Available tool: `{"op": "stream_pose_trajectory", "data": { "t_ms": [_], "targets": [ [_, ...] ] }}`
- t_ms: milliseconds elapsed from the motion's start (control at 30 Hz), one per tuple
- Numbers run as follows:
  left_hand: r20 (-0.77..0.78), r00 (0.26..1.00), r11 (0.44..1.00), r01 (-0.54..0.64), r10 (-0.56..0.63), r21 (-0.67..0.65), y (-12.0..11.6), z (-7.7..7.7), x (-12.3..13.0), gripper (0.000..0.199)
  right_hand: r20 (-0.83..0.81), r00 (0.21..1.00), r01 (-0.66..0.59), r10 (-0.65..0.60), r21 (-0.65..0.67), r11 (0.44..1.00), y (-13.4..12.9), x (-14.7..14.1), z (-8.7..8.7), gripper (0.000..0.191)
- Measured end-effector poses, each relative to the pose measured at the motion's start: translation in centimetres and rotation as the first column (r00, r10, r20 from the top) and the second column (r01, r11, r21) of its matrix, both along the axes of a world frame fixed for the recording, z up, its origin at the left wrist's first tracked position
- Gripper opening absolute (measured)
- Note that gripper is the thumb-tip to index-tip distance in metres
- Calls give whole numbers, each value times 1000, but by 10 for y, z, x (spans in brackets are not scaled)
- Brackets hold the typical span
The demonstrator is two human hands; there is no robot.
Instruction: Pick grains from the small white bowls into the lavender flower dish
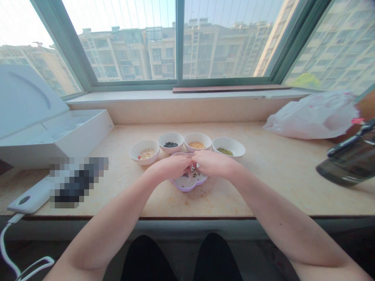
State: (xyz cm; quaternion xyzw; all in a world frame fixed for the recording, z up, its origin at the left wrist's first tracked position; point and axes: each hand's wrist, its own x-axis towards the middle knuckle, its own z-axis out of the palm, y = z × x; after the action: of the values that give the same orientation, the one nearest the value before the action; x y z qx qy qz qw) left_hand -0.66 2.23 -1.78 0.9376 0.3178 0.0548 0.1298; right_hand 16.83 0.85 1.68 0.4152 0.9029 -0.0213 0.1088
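Both hands meet over a shallow dish (187,188) with a lilac scalloped rim, holding a scatter of small dark and pale bits. My left hand (175,166) is closed, its fingertips pressed together above the dish. Beside it, my right hand (208,162) is closed too, fingers pointing down and inward. Whatever they pinch is too small to make out. Just beyond, white bowls stand in an arc: one bowl (133,151) with pale flat pieces, one with black beans (171,144), one with yellow-orange grains (197,145), and one with green beans (225,151).
An open white box (88,134) stands at the left, near a white power bank (31,194) with a cable and a blurred-out dark object. On the right are a white plastic bag (313,117) and a dark transparent container (345,168). The counter's front edge runs below my forearms.
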Motion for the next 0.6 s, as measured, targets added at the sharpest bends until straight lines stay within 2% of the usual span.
{"op": "stream_pose_trajectory", "data": {
  "t_ms": [233,400,500,600],
  "targets": [
    [-77,997,1000,-3,3,-7,-1,8,-1,15,-19,1000,-2,1,-27,1000,1,0,0,24],
    [-94,990,995,-102,104,20,-2,17,-7,14,-134,984,116,-119,-26,993,2,4,2,26],
    [-82,990,992,-115,118,50,-1,16,-10,16,-144,980,138,-138,-11,990,1,5,2,28],
    [-65,991,993,-117,119,23,1,12,-10,18,-132,980,148,-152,-41,988,0,4,3,23]
  ]
}}
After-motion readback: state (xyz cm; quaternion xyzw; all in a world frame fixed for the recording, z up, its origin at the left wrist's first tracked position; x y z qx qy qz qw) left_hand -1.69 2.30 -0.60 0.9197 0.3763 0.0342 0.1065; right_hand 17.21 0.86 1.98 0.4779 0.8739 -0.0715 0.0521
